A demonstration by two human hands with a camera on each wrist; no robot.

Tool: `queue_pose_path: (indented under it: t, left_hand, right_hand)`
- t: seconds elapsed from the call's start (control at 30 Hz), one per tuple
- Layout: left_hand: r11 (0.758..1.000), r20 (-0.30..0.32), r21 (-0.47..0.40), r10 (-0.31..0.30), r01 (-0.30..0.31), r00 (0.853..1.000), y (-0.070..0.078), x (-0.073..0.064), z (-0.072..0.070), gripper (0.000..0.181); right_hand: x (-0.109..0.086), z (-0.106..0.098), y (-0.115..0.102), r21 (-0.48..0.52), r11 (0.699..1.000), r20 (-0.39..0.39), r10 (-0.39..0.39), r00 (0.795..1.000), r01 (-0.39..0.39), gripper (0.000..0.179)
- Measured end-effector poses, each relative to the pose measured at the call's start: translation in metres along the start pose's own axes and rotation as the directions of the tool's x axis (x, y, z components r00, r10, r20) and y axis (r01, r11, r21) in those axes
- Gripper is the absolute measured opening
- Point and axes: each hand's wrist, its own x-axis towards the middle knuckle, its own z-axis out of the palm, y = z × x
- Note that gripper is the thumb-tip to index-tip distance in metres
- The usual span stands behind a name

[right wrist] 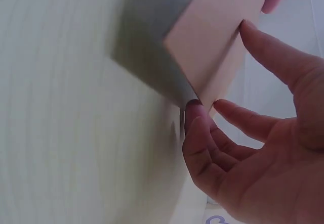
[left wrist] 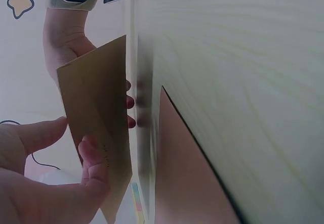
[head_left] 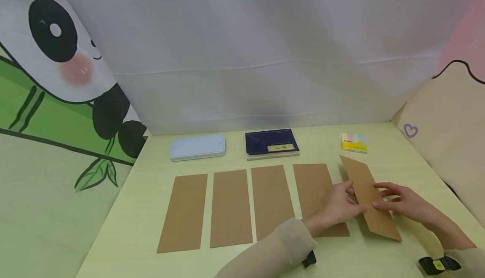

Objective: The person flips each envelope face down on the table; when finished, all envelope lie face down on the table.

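Observation:
Both hands hold a brown cardboard rectangle (head_left: 365, 185), tilted on edge above the right side of the table. My left hand (head_left: 335, 204) pinches its left long edge, thumb on the near face and fingers behind. At the opposite edge, my right hand (head_left: 409, 204) grips it between thumb and fingers. Small dark printing shows on the card's underside (left wrist: 96, 97) in the left wrist view. In the right wrist view the right hand (right wrist: 268, 153) has fingertips along the card's edge. Beneath the left hand lies another cardboard rectangle (head_left: 312, 185), partly covered by hand and wrist.
Three more cardboard rectangles (head_left: 183, 213), (head_left: 231, 208), (head_left: 270, 202) lie in a row to the left. Behind them are a pale blue case (head_left: 198, 146), a dark blue book (head_left: 269, 141) and a sticky-note pack (head_left: 353, 142). A white cloth wall (head_left: 246, 59) rises at the back.

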Motion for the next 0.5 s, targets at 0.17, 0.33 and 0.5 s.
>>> queue_pose_path:
  t: [0.17,0.33,0.5]
  left_hand:
    - [0.974,0.008,0.229,0.000,-0.002,1.000,-0.002,0.002,0.001,0.029]
    - [0.944,0.027,0.327,-0.054,0.042,0.998,-0.008,0.004,0.003,0.033]
    - [0.931,0.056,0.355,-0.110,0.083,0.992,-0.013,0.006,0.005,0.031]
  right_hand:
    - [0.001,0.001,0.004,-0.091,0.996,-0.034,-0.003,0.999,0.000,0.065]
    - [0.004,0.004,0.003,-0.166,0.986,-0.073,-0.011,0.997,-0.002,0.069]
    - [0.006,0.006,0.002,-0.203,0.979,-0.093,-0.028,0.995,0.008,0.071]
